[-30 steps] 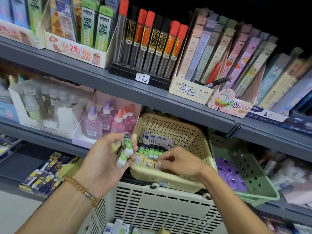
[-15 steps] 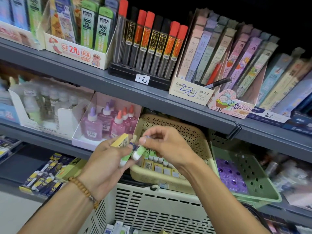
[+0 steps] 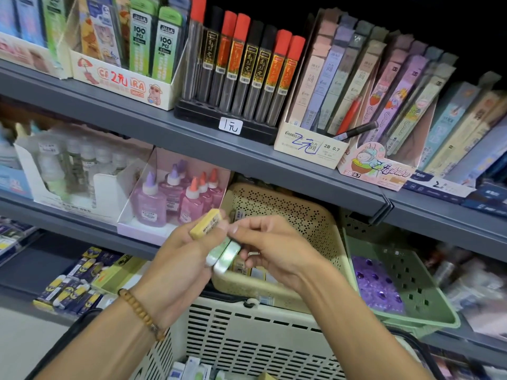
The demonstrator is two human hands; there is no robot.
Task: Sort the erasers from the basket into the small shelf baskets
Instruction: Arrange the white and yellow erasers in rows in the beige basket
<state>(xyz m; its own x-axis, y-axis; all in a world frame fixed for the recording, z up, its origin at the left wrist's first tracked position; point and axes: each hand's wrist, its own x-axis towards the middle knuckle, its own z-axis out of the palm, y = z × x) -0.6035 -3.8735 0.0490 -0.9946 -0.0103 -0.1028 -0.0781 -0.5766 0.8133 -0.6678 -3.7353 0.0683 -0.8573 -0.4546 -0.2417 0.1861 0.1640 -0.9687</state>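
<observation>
Head cam only, faces fwd/down, close on shelf [image 3: 192, 138] w/ beige basket [image 3: 301, 215].

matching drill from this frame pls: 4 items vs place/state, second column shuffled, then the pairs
Items:
1. yellow eraser
2. green erasers
3. beige shelf basket
4. green shelf basket

Place or state:
A. holds purple items, on the shelf to the right
B. held in the left hand, uppermost, by the fingertips
C. behind both hands, rows of erasers inside
D. between the two hands, the right hand pinching them

Pairs: 1-B, 2-D, 3-C, 4-A
</observation>
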